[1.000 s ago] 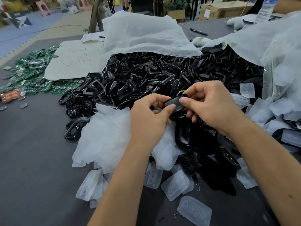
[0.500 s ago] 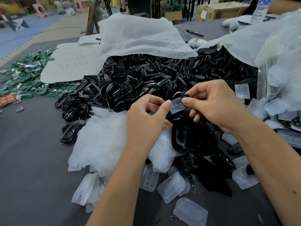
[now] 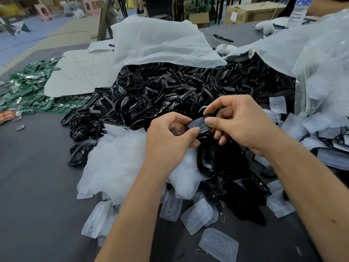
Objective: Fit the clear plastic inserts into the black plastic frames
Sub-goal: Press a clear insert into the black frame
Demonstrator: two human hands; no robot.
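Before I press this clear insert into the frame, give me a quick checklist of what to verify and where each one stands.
1. Left hand pinches the piece: ok.
2. Right hand pinches the clear insert: ok.
3. Black frame sits behind the insert: ok, only its edge shows.
4. Insert lined up with the frame opening: cannot tell, fingers cover it.
5. Insert already seated: cannot tell.
6. Spare inserts on the table nearby: ok.
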